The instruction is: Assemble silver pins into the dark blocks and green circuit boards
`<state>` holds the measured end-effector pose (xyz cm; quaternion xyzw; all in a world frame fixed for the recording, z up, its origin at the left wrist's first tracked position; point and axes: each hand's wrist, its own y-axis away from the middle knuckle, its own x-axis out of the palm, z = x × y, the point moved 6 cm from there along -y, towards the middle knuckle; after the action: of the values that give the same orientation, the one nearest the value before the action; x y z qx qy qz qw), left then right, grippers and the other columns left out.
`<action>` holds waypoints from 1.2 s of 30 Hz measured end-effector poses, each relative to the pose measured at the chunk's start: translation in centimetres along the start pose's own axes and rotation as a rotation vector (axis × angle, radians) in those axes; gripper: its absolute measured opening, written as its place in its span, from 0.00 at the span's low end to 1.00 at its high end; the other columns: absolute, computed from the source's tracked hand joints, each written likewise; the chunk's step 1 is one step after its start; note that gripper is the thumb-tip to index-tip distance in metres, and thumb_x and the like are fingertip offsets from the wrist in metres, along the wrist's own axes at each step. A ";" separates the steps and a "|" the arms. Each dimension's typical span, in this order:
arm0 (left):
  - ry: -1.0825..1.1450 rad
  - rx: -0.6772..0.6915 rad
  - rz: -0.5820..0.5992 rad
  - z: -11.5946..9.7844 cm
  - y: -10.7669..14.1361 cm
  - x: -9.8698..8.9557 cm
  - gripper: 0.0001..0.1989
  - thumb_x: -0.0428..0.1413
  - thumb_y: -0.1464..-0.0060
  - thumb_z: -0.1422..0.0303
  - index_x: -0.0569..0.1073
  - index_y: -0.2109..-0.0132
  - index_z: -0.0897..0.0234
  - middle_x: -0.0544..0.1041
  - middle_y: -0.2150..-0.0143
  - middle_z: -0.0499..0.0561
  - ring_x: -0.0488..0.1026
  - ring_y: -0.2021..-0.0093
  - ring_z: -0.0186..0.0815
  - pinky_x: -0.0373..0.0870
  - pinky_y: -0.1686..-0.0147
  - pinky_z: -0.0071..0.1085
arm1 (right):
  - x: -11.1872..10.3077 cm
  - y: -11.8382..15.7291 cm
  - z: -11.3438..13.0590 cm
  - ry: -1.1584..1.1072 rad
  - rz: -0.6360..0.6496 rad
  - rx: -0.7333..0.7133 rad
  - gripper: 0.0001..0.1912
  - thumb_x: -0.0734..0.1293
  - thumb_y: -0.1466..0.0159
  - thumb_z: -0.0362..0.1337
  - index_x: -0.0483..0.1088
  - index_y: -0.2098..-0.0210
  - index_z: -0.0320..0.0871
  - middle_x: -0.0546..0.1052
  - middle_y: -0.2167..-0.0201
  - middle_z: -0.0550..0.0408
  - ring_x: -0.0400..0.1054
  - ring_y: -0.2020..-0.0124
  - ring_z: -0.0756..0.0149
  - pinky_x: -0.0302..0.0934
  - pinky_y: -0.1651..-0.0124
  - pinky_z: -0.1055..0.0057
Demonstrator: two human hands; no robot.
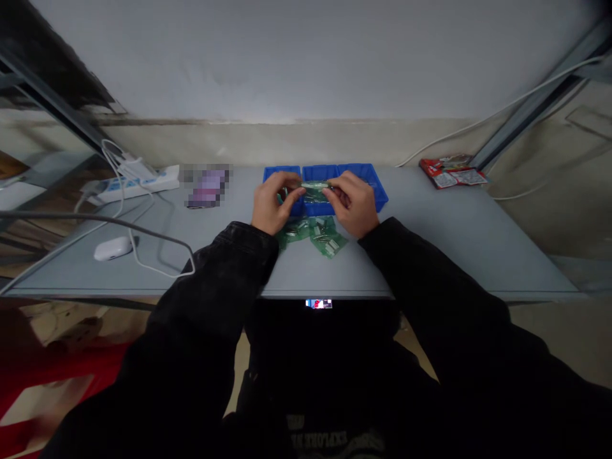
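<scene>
Between my two hands, a small green see-through plastic bag (315, 190) is stretched out above the blue bins. My left hand (275, 203) pinches its left end between thumb and fingers. At the other end, my right hand (352, 201) grips the same bag with thumb and forefinger. Three blue plastic bins (321, 172) stand side by side behind and beneath my hands, which partly cover them. Just in front of the bins lie several green bags (329, 239) with small pale and metallic pieces inside. What the held bag contains is too small to tell.
On the left of the grey table (444, 255) are a white power strip (165, 178) with cables, a pixelated phone-like object (209, 188) and a white earbud case (113, 248). A red packet (452, 172) lies at the back right. Metal posts flank the table.
</scene>
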<state>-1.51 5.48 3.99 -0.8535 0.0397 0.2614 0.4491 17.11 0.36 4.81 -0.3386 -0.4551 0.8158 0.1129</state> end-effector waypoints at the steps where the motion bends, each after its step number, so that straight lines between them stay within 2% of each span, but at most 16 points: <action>1: 0.008 -0.014 -0.001 0.2 0.1 0.1 0.13 0.60 0.35 0.59 0.74 0.50 0.61 0.79 0.62 0.50 0.75 0.65 0.34 0.73 0.65 0.32 | 0.0 0.0 -0.1 0.002 0.000 0.003 0.13 0.63 0.27 0.45 0.73 0.61 0.45 0.72 0.69 0.56 0.66 0.71 0.66 0.65 0.63 0.66; 4: 0.018 -0.037 -0.009 0.4 0.1 0.2 0.15 0.60 0.36 0.59 0.71 0.46 0.60 0.79 0.64 0.48 0.75 0.67 0.33 0.73 0.66 0.32 | 0.1 0.1 -0.3 -0.012 -0.011 0.018 0.12 0.64 0.27 0.45 0.73 0.60 0.44 0.74 0.68 0.55 0.66 0.72 0.67 0.67 0.63 0.66; 7: 0.018 -0.008 -0.009 -0.1 0.1 0.1 0.10 0.60 0.35 0.60 0.74 0.53 0.61 0.79 0.63 0.49 0.76 0.65 0.34 0.73 0.65 0.32 | 0.3 0.2 -0.6 -0.072 -0.019 0.053 0.10 0.65 0.28 0.44 0.72 0.54 0.45 0.77 0.67 0.55 0.69 0.72 0.67 0.69 0.62 0.66; 10: -0.007 0.027 0.007 -0.8 -0.1 -0.2 0.08 0.58 0.34 0.62 0.76 0.58 0.63 0.81 0.61 0.51 0.77 0.62 0.35 0.73 0.63 0.32 | 0.6 0.4 -1.3 -0.145 -0.038 0.125 0.14 0.66 0.29 0.45 0.68 0.47 0.46 0.78 0.68 0.57 0.72 0.72 0.66 0.70 0.64 0.67; 13: -0.015 0.036 0.022 -1.2 -0.2 -0.3 0.08 0.57 0.33 0.63 0.78 0.57 0.63 0.81 0.60 0.51 0.76 0.61 0.34 0.72 0.62 0.30 | 0.6 0.5 -1.4 -0.160 -0.041 0.139 0.12 0.67 0.29 0.44 0.68 0.50 0.46 0.78 0.68 0.57 0.73 0.71 0.66 0.70 0.65 0.67; 19: -0.015 0.048 0.056 -1.1 -0.3 -0.1 0.10 0.54 0.31 0.66 0.79 0.54 0.63 0.82 0.57 0.52 0.76 0.57 0.35 0.73 0.58 0.31 | 0.4 0.2 -0.6 -0.131 0.009 0.070 0.07 0.64 0.28 0.39 0.73 0.58 0.44 0.79 0.67 0.55 0.76 0.69 0.66 0.70 0.63 0.68; 23: -0.019 0.068 0.067 -1.0 -0.3 -0.1 0.10 0.54 0.32 0.69 0.79 0.51 0.62 0.82 0.56 0.51 0.76 0.56 0.37 0.75 0.56 0.33 | 0.2 0.2 -0.5 -0.163 -0.019 0.064 0.06 0.65 0.29 0.37 0.73 0.58 0.43 0.80 0.67 0.55 0.77 0.66 0.65 0.70 0.61 0.69; 30: 0.011 0.068 0.049 -0.7 -0.3 -0.1 0.09 0.60 0.38 0.71 0.80 0.51 0.61 0.80 0.59 0.50 0.75 0.61 0.34 0.73 0.64 0.29 | 0.1 0.2 -0.4 -0.160 -0.007 0.094 0.08 0.64 0.29 0.40 0.73 0.57 0.44 0.80 0.67 0.55 0.77 0.67 0.65 0.70 0.62 0.69; 36: 0.021 0.061 0.047 -0.5 -0.3 -0.2 0.09 0.60 0.39 0.72 0.81 0.52 0.62 0.80 0.60 0.51 0.75 0.60 0.34 0.72 0.63 0.29 | 0.1 0.3 -0.4 -0.159 0.051 0.107 0.12 0.58 0.28 0.37 0.73 0.54 0.44 0.80 0.66 0.55 0.73 0.74 0.69 0.68 0.67 0.71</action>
<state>-1.38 5.24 4.51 -0.8409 0.0725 0.2618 0.4681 17.37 0.51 4.41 -0.2777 -0.4097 0.8659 0.0733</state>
